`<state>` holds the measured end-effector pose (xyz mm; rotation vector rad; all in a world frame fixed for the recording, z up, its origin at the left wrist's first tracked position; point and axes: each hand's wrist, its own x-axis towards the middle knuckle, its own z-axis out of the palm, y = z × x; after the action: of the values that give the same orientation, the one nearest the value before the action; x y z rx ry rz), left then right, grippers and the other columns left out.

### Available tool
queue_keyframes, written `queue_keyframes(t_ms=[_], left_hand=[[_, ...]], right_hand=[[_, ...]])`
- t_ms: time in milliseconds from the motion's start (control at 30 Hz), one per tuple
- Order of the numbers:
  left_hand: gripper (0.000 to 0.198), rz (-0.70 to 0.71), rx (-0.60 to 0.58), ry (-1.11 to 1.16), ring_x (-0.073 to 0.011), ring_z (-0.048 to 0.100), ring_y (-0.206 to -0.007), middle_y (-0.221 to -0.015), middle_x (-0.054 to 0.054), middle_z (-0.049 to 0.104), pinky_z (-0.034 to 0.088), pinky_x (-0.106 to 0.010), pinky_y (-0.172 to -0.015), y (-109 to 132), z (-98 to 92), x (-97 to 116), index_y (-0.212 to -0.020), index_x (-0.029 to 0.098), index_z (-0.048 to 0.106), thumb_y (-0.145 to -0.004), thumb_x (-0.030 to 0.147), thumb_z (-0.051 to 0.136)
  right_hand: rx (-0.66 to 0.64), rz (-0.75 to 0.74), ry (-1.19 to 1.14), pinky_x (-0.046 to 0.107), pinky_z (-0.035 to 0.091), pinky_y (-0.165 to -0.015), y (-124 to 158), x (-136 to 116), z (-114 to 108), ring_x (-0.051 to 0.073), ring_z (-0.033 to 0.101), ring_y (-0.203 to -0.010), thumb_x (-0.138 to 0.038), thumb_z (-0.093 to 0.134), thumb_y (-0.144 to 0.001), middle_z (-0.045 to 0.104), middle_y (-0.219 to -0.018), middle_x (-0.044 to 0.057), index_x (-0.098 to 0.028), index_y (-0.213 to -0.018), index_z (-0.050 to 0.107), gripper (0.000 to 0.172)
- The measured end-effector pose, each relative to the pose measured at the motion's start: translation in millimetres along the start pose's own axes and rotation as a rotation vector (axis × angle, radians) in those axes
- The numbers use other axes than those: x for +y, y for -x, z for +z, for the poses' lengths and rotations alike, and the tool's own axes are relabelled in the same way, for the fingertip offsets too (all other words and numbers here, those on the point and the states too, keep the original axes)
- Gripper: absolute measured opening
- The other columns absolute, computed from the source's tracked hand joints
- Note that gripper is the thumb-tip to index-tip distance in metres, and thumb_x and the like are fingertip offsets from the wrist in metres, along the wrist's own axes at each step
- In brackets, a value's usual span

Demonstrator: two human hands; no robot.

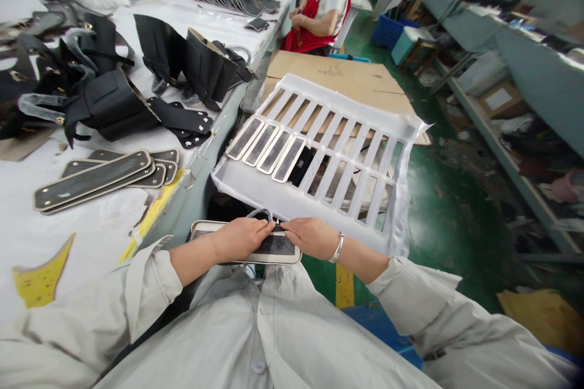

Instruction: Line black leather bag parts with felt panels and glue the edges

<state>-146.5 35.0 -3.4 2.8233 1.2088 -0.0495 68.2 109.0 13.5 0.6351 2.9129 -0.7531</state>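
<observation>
Long dark-grey strips with pale edges point(93, 179) lie stacked on a white-covered table point(100, 249), then the left hand point(244, 237), fingers closed on a dark-grey, pale-rimmed rectangular panel point(278, 246) at the person's waist, nearly meets the similarly gripping right hand point(314, 237), near a white slotted rack point(269, 185).

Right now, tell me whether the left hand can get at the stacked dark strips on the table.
Probably yes: nothing covers the stacked strips on the table and the way looks free, though the left hand would first have to leave the pale-rimmed panel.
</observation>
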Motion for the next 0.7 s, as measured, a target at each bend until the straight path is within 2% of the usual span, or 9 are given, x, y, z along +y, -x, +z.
queue_keyframes(t_ms=[100, 167, 233, 300, 467, 567, 700], left_hand=[[0.043, -0.011, 0.021, -0.052, -0.0228, 0.061, -0.092, -0.110, -0.019, 0.061, 0.050, -0.035, -0.077, 1.3, 0.2, 4.6, -0.129, 0.003, 0.043, -0.087, 0.015, 0.040], [0.043, -0.022, 0.010, -0.081, -0.0236, 0.060, -0.089, -0.108, -0.019, 0.060, 0.049, -0.036, -0.075, 1.3, -0.5, 6.7, -0.129, 0.002, 0.043, -0.089, 0.017, 0.037], [0.044, -0.031, -0.006, -0.093, -0.0237, 0.060, -0.088, -0.107, -0.019, 0.060, 0.049, -0.037, -0.074, 0.9, -1.3, 8.5, -0.130, 0.002, 0.042, -0.090, 0.018, 0.035], [0.044, -0.034, -0.015, -0.101, -0.0241, 0.059, -0.087, -0.107, -0.020, 0.059, 0.048, -0.037, -0.073, 0.0, -2.6, 10.6, -0.130, 0.001, 0.042, -0.090, 0.019, 0.035], [0.043, -0.030, -0.044, -0.132, -0.0246, 0.060, -0.081, -0.102, -0.020, 0.060, 0.048, -0.037, -0.065, -4.4, -9.1, 12.5, -0.128, 0.001, 0.043, -0.091, 0.019, 0.032], [0.042, -0.041, -0.073, -0.041, -0.0225, 0.063, -0.084, -0.106, -0.018, 0.061, 0.050, -0.034, -0.067, 1.3, -13.4, -0.1, -0.128, 0.006, 0.046, -0.093, 0.024, 0.031], [0.037, -0.064, -0.098, 0.114, -0.0180, 0.061, -0.102, -0.121, -0.011, 0.060, 0.049, -0.028, -0.082, 31.9, -14.9, -33.0, -0.125, 0.014, 0.049, -0.092, 0.021, 0.034]], right_hand=[[0.007, 0.182, -0.231, 0.025, 0.046, -0.069, -6.3, 7.2, -2.8, 0.015, 0.062, -0.073, -0.031, 0.032, -0.094, 0.071, -0.080, 0.003, -0.018, -0.094, 0.070, 0.040], [-0.006, 0.267, -0.338, 0.024, 0.045, -0.063, -9.7, 10.1, -0.3, 0.014, 0.061, -0.067, -0.032, 0.040, -0.091, 0.070, -0.074, 0.000, -0.019, -0.086, 0.073, 0.036], [0.001, 0.307, -0.423, 0.024, 0.045, -0.066, -12.2, 11.6, 3.7, 0.014, 0.062, -0.072, -0.029, 0.048, -0.086, 0.072, -0.081, -0.001, -0.021, -0.091, 0.073, 0.027], [0.008, 0.332, -0.475, 0.024, 0.045, -0.069, -14.0, 11.9, 6.2, 0.015, 0.063, -0.076, -0.027, 0.052, -0.083, 0.073, -0.087, -0.001, -0.023, -0.098, 0.073, 0.026], [-0.075, 0.353, -0.400, 0.025, 0.046, -0.068, -22.6, 9.3, -1.3, 0.016, 0.063, -0.076, -0.029, 0.051, -0.083, 0.073, -0.084, 0.001, -0.020, -0.097, 0.073, 0.027], [-0.136, 0.303, -0.360, 0.028, 0.048, -0.075, -33.2, 10.5, -6.2, 0.018, 0.064, -0.082, -0.030, 0.054, -0.083, 0.073, -0.088, 0.002, -0.021, -0.103, 0.071, 0.028], [-0.198, 0.216, -0.493, 0.029, 0.044, -0.094, -48.6, 18.1, -3.0, 0.020, 0.060, -0.106, -0.034, 0.056, -0.082, 0.065, -0.116, 0.003, -0.022, -0.121, 0.061, 0.041]])
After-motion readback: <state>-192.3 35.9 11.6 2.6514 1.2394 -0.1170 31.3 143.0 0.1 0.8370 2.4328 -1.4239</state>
